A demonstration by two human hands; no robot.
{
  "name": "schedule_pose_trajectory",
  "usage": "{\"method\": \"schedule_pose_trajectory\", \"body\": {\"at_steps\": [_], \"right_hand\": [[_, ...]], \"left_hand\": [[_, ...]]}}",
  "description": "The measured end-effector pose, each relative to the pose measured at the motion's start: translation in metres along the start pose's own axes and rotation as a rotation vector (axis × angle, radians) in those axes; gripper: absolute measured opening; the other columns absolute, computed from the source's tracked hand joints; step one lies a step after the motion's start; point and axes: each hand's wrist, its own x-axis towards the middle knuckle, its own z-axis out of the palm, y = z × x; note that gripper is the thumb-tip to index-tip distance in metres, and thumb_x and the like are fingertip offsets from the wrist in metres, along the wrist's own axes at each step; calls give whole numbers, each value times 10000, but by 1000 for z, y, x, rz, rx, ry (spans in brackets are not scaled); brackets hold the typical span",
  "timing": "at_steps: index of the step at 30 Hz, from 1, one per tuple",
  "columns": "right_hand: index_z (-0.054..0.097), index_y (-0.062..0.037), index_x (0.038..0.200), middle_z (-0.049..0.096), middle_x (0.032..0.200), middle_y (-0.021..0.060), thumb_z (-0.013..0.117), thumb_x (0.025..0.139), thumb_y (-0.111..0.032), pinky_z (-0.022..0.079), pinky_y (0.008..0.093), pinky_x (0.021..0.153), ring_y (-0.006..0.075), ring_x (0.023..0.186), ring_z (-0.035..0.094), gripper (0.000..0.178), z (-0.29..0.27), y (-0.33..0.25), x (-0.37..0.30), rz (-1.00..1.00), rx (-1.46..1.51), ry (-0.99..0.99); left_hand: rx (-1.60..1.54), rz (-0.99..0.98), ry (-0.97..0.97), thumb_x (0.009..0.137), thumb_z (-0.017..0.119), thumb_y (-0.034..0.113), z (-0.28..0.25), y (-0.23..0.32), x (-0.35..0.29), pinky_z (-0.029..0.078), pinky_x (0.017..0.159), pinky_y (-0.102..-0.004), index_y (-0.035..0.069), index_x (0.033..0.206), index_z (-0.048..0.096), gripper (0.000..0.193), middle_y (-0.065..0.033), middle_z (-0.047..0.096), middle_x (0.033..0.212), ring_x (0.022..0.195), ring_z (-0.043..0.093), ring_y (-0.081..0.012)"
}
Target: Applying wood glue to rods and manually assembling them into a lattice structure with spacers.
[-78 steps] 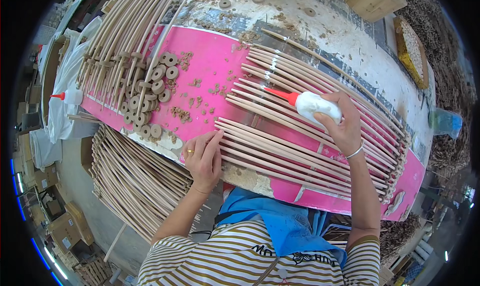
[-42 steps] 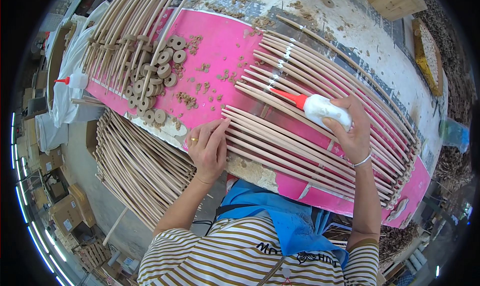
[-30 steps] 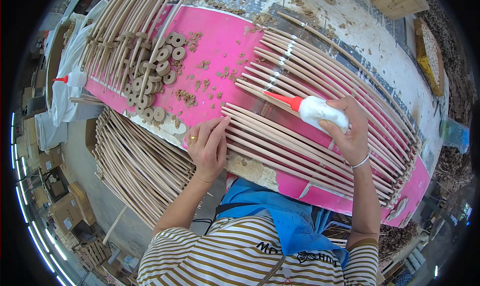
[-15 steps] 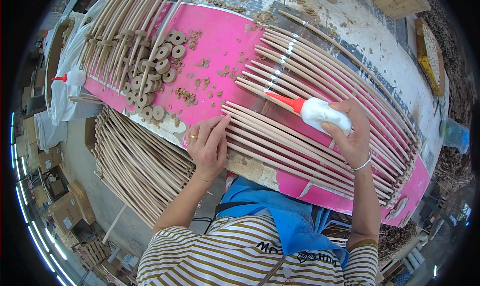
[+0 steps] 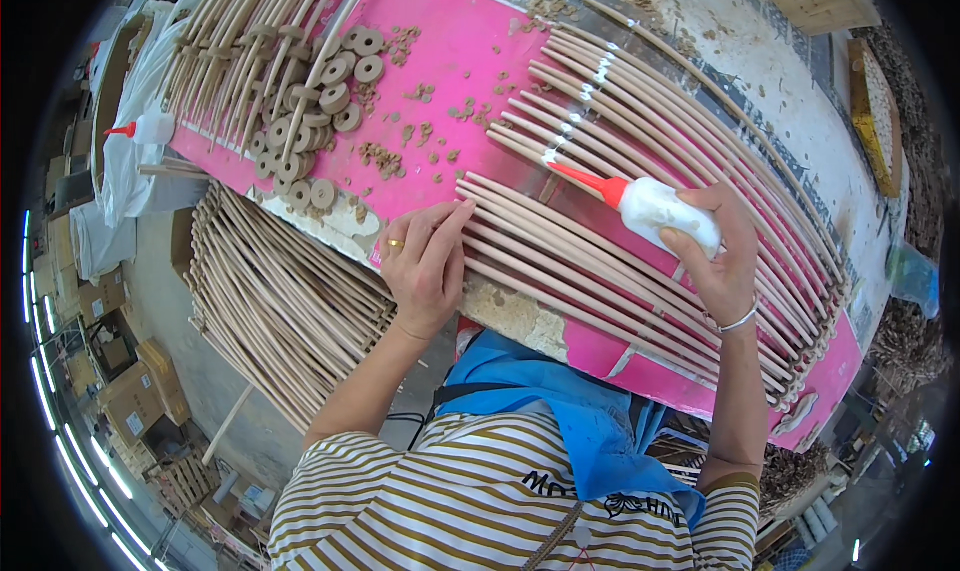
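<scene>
In my right hand [image 5: 722,246] is a white squeeze bottle [image 5: 668,214] with a long red nozzle, tilted down to the left. The nozzle tip is at the near end of a row of white glue dabs [image 5: 590,93] that crosses several rods. My left hand [image 5: 425,269] is closed, its fingertips at the left end of a wooden rod [image 5: 560,224] in the nearer group. These slim rods lie side by side, their far-right ends lined up. The farther rods [image 5: 680,136] carry the white dabs; the nearer ones show none.
A pink sheet [image 5: 440,46] covers part of the worktable. Wooden rings [image 5: 335,98], small brown discs [image 5: 380,158] and stacked rods [image 5: 240,66] lie at left. Below the table edge stands a rod bundle [image 5: 280,311]. A second red-tipped bottle [image 5: 152,128] is at far left.
The whole view has shifted slightly, so table and hands appear higher and farther right. Both hands keep nearly the same places over the rods; the bottle is still in my right hand.
</scene>
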Motion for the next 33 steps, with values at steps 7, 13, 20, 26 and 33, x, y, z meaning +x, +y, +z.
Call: {"method": "schedule_pose_trajectory", "body": {"at_steps": [7,13,20,26,33], "right_hand": [[685,-36,1113,667,993,111,853,794,-77,500,346,802,252,903,655,363,8,-5,-9,-4,88,-67],[691,-49,1111,676,981,115,858,791,-110,498,359,796,267,885,655,367,16,-9,-11,-12,84,-80],[690,-45,1106,678,987,114,856,781,-108,498,366,796,274,885,654,370,16,-8,-13,-16,48,-93],[689,-46,1106,672,980,114,854,778,-105,495,368,788,270,880,648,371,10,-9,-15,-25,34,-105],[690,-47,1107,667,966,110,860,772,-92,492,372,787,269,869,638,378,13,-12,-17,-12,65,-86]], "left_hand": [[-3,-9,13,835,693,24,-1,-2,-1,449,889,-378,109,1267,734,442,-39,702,1140,976,633,-249],[-10,-7,21,840,693,27,0,-1,-2,447,881,-375,112,1271,732,441,-37,701,1137,976,634,-246],[-3,-7,26,842,689,21,-1,0,-2,451,881,-379,111,1264,734,434,-39,704,1131,968,636,-248],[-6,-5,26,837,687,15,-1,-2,-2,453,879,-374,104,1262,736,436,-42,707,1128,968,639,-251],[-11,0,32,834,686,16,0,-3,-3,453,879,-375,99,1256,740,433,-46,710,1129,970,639,-252]]}}
